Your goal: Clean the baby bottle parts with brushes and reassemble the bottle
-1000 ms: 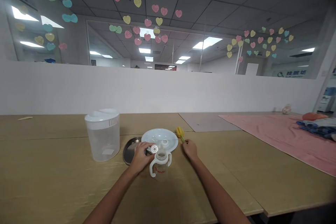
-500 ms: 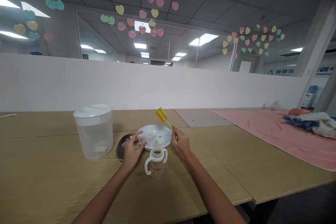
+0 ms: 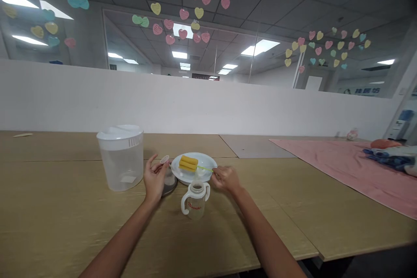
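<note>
My right hand is closed round the thin green handle of a yellow sponge brush. The sponge head is over or in the white bowl; whether it touches the bowl I cannot tell. Between thumb and fingers, my left hand pinches a small translucent round cap, left of the bowl. Under that hand is a metal dish, partly hidden. Nearest me stands an uncapped clear baby bottle with two white handles, upright, with red print. Clear pieces in the bowl are too small to name.
A clear bucket with a white lid stands left of my left hand. On the right a pink cloth covers the table, with folded clothes on it. A white partition runs along the table's back.
My left hand has moved left with the cap, away from the bowl. The sponge head has swung down and left, from raised above the bowl's far rim to level over the bowl.
</note>
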A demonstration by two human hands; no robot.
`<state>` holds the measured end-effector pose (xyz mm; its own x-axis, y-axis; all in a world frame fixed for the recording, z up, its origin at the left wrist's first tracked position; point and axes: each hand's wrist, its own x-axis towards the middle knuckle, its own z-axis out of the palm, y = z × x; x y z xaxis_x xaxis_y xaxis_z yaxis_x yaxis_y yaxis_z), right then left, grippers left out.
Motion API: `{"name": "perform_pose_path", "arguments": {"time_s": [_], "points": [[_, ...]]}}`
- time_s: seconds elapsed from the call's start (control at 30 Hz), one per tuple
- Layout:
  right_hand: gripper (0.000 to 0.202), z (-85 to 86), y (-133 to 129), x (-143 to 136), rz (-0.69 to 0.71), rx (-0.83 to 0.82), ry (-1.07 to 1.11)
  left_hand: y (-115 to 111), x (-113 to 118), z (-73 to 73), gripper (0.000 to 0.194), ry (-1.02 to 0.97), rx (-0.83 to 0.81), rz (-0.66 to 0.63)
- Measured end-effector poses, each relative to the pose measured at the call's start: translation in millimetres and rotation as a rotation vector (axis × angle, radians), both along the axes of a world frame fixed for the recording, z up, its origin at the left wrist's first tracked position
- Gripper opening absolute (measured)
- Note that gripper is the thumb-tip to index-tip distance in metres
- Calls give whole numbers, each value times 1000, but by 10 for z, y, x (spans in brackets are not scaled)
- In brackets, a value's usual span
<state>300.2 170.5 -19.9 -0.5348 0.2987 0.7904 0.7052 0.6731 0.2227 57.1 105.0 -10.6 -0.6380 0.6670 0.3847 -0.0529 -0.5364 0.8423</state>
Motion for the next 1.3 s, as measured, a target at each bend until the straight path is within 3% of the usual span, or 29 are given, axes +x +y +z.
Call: {"name": "perform_pose_path", "arguments": {"time_s": [0.2,0.33,0.43,0.6,0.77,0.87,0.97,1.07,1.3], "points": [[24,-27,6,-35,-78,-7,176,21,-127,8,73,-76,142,134],[23,-41,6,-60,-132,-61,267,80,-241,-74,73,23,-13,199],[24,-37,10,-58,-164,-110,286,149,-324,-162,58,110,-157,206],[25,-31,12,-51,-217,-190,280,215,-387,-249,30,421,-461,123],[24,-42,14,-62,-265,-243,274,201,-370,-276,21,621,-507,73],[23,-46,17,-73,-285,-264,247,161,-338,-283,18,756,-557,132],[23,-33,15,-89,-327,-289,227,110,-288,-265,21,1030,-617,284],[24,5,5,-101,-381,-298,190,67,-216,-231,26,1189,-553,376],[22,118,-32,-99,-507,-353,4,51,-86,-261,26,1209,-274,409]]}}
